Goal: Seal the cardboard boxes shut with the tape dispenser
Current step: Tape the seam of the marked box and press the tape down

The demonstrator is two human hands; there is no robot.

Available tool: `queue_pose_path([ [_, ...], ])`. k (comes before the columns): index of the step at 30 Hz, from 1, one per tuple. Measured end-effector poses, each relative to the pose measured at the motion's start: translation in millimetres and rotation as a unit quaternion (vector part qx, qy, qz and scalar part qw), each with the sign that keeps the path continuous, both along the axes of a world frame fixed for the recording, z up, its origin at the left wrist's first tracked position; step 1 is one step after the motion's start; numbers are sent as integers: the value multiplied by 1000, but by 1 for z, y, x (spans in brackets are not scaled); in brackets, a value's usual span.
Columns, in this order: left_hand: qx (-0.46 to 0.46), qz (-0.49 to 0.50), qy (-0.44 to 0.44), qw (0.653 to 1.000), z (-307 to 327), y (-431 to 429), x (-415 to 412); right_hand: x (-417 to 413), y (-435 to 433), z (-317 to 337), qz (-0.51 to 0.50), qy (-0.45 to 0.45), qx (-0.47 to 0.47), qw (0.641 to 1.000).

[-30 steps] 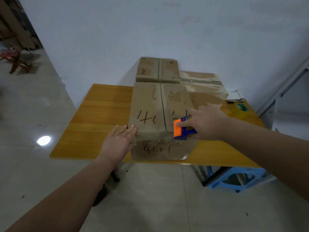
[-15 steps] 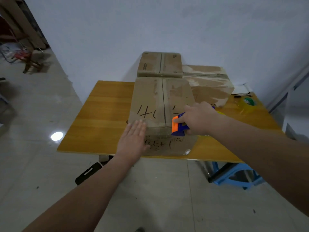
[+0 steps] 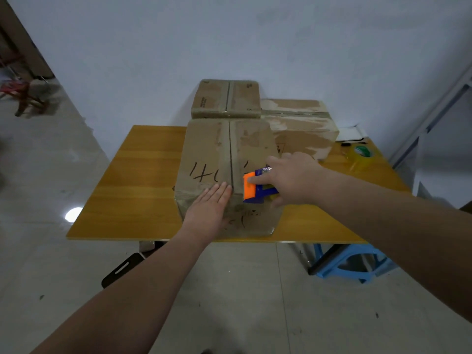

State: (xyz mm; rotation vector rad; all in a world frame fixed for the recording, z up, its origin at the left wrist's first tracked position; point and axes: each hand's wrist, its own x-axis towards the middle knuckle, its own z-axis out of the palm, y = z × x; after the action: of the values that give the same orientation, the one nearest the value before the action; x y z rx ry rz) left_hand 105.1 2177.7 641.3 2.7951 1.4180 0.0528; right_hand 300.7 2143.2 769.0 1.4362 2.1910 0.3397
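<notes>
The right hand point(image 3: 293, 180) is gripping the tape dispenser point(image 3: 258, 186), fingers curling round its blue body and the forefinger lying along the top. The dispenser is sitting on top of the front box point(image 3: 204, 149), close to the near edge. Its orange end is pointing at the centre seam from just to the right. The left hand point(image 3: 209, 209) is lying flat with straight fingers, holding nothing and pressing the box's near top edge just left of that seam, near the orange end but not touching it.

The wooden table point(image 3: 143, 175) is carrying everything. The front box is standing at its near edge with black handwriting on top. Two more boxes are sitting behind it against the wall, the left box point(image 3: 226, 98) and the right box point(image 3: 301, 121). A blue stool point(image 3: 350, 264) is showing under the table's right side. A tape roll point(image 3: 361, 155) is resting near the far right corner, well apart from both hands.
</notes>
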Motion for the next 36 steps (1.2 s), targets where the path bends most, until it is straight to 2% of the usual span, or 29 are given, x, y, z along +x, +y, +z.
queue_pose_path([
  [7,-1,19,11,1000,1,-2,6,64,-18,11,-46,-18,-25,998],
  [11,-9,35,15,999,0,-4,8,61,-15,-8,-48,-35,-14,998],
  [15,-2,54,40,998,-1,-12,17,65,-12,-13,-58,-14,-19,998],
  [18,-5,98,89,991,-2,-20,43,65,-11,-12,-54,-7,-27,998],
  [21,-33,149,94,984,-1,-24,65,64,-10,-11,-52,-10,-29,998],
  [25,46,74,67,994,0,-27,79,67,-11,-10,-46,-7,-26,999],
  [27,17,65,38,997,-1,-30,84,67,-11,-10,-43,-1,-27,999],
  [31,4,79,76,994,-5,-32,99,69,-10,-12,-29,9,-18,999],
  [36,-25,108,75,991,-2,-26,108,80,-9,-17,-12,26,-17,999],
])
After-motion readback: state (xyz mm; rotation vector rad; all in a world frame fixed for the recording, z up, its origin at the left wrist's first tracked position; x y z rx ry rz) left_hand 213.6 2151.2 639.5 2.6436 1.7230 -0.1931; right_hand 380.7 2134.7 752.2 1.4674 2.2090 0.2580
